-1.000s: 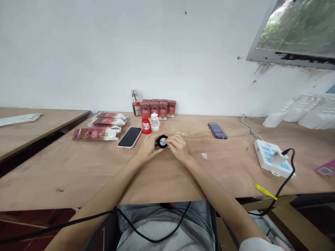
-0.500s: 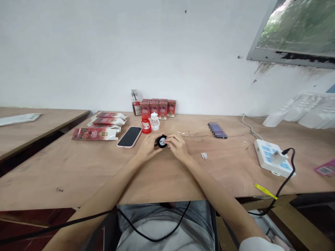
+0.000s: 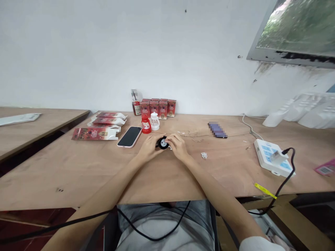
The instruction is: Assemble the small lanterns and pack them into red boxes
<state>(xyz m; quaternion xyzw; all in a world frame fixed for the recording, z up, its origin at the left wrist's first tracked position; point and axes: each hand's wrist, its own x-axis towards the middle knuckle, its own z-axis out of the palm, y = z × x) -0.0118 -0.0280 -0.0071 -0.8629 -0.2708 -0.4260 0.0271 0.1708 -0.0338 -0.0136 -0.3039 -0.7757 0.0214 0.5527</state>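
Observation:
My left hand (image 3: 149, 147) is wrapped round a small black lantern (image 3: 163, 142), tipped so that its round underside with a pale grey disc faces me. The fingers of my right hand (image 3: 178, 145) are pinched together at the right edge of that disc. Whatever they hold, if anything, is too small to make out. Just behind my hands stand a red lantern (image 3: 146, 125) and a white lantern (image 3: 155, 122), side by side. Some tiny pale pieces lie under my right fingers, mostly hidden.
Left of my hands lies a phone (image 3: 129, 137), with flattened red boxes (image 3: 95, 133) beyond it. Red boxes (image 3: 162, 109) stand by the wall. To the right are small white parts (image 3: 204, 155), thin wires (image 3: 196, 136), a pixelated phone-like item (image 3: 217, 130) and a power strip (image 3: 273, 158).
The black lantern has shifted slightly right and down and turned a little in my hands. My right fingers stay at its disc. Everything else on the table is unchanged.

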